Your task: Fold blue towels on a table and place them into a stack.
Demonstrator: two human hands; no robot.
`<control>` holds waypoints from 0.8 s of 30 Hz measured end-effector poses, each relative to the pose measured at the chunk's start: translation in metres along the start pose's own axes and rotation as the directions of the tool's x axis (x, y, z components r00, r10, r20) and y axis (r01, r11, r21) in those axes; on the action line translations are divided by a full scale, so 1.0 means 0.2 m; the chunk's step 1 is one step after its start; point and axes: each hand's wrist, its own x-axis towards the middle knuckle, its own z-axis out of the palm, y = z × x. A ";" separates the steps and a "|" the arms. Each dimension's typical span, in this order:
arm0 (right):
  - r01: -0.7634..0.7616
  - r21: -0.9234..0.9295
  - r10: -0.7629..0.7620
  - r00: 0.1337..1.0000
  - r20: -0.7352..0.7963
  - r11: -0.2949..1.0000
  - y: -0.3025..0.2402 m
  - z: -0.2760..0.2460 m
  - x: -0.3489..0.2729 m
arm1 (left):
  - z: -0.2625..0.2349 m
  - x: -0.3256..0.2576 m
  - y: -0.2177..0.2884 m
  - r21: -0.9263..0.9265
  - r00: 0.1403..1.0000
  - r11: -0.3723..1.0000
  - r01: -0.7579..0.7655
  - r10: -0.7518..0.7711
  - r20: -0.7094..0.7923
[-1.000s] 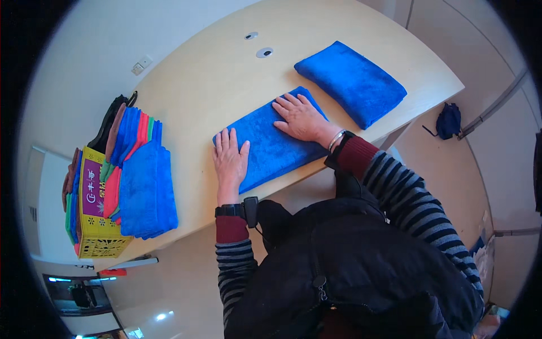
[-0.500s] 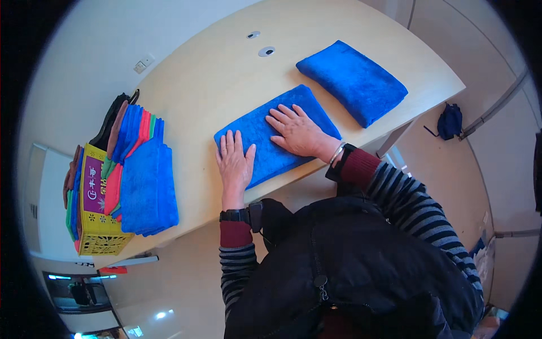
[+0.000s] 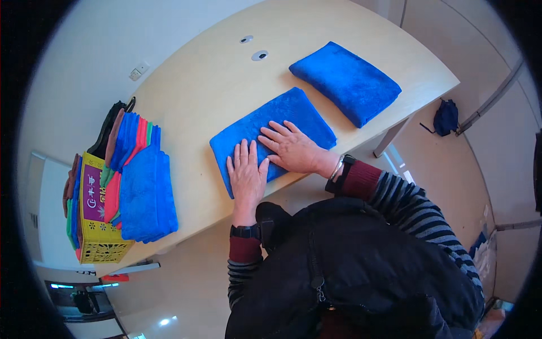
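Observation:
A folded blue towel [image 3: 299, 116] lies flat on the light wooden table in front of me. My left hand [image 3: 247, 175] rests palm down on its near left part, fingers stretched out. Close beside it, my right hand [image 3: 293, 148] also lies flat on the cloth, fingers spread, and neither hand grips anything. The part of the towel beneath both palms is hidden. Farther right and back sits a second folded blue towel [image 3: 347, 82], apart from the first and untouched.
At the table's left end stands a yellow plastic basket [image 3: 104, 240] holding folded cloths in several colours. Blue towels [image 3: 148, 195] hang over its side. Two round fittings, one a cable grommet [image 3: 259, 55], are set in the tabletop [image 3: 209, 79]. A dark blue bag [image 3: 446, 117] lies beyond the right edge.
My left hand has slid right and toward me across the towel, nearer my right hand. The right hand has shifted slightly toward me. The view has moved a little.

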 end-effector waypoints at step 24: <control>-0.232 -0.098 0.243 0.962 0.122 0.968 0.26 -0.07 0.15 | -0.05 0.17 -0.15 -0.034 0.994 0.993 0.113 -0.112 0.012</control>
